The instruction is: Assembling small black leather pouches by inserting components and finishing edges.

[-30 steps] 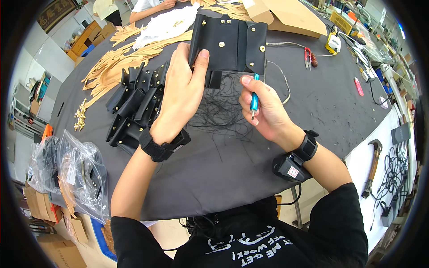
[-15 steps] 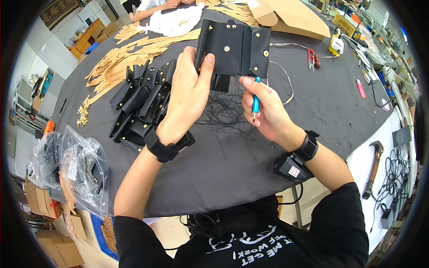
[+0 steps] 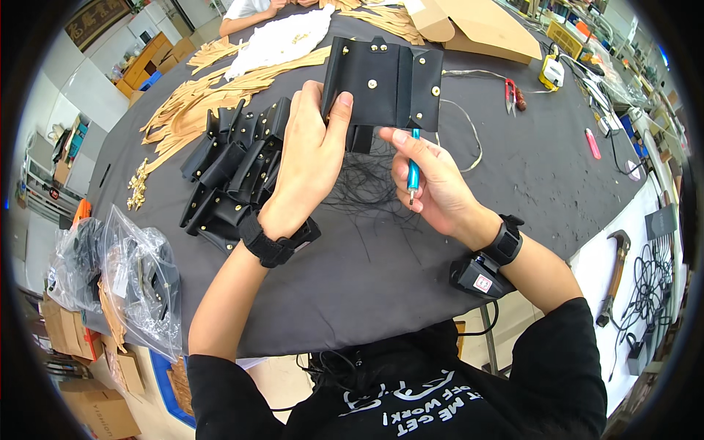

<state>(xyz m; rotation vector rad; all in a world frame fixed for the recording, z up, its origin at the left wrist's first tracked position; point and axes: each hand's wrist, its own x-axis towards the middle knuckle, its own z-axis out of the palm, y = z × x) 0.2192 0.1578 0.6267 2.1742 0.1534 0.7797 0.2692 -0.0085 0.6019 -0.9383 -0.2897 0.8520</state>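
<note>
Head view: my left hand [image 3: 312,158] gripped the black leather pouch [image 3: 383,82] above the dark table [image 3: 513,183], thumb on its front, fingers hidden behind. Right hand [image 3: 433,183] pinched a teal tool [image 3: 413,174], tip hard to make out. Black thread scraps [image 3: 367,192] lay beneath.

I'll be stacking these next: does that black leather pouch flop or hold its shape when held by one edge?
Probably fairly stiff: the black leather pouch stands upright though the left hand grips only its lower edge. Its snap flap folds, so it may swing open. It looks light.
</note>
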